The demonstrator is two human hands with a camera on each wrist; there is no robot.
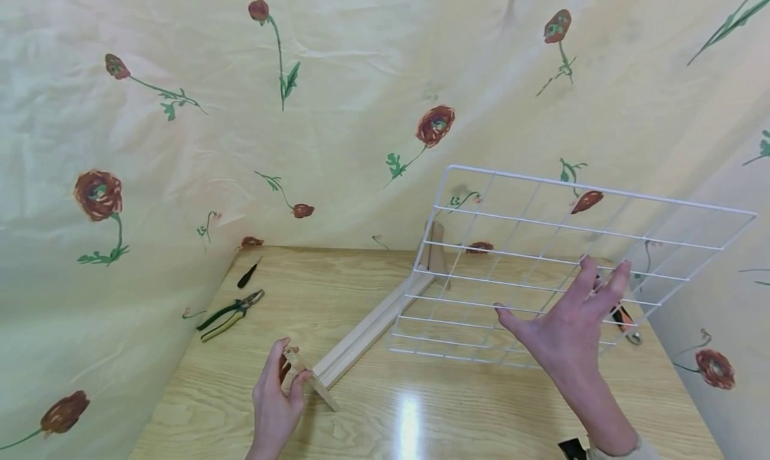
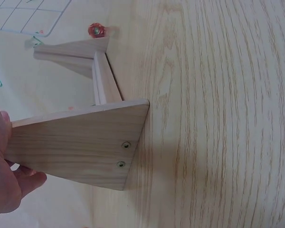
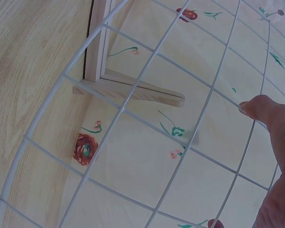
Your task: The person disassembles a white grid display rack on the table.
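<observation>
A wooden frame [image 1: 375,326] stands on the table, two upright end panels joined by long slats. My left hand [image 1: 277,400] pinches the top of its near end panel [image 2: 80,147], thumb on one face and fingers on the other. Two screw heads [image 2: 126,145] show near that panel's lower edge. My right hand [image 1: 568,333] holds a white wire grid [image 1: 601,190] tilted above the right side of the table, fingers spread and hooked at its wires. Through the grid, the frame's far end panel [image 3: 133,92] is visible in the right wrist view.
Pliers [image 1: 231,315] with dark and yellow handles lie on the left of the table, a small black-handled tool [image 1: 247,276] just behind them. An orange-and-black tool [image 1: 625,319] lies at the right, partly behind the grid. Flower-printed cloth [image 1: 361,112] hangs around the table.
</observation>
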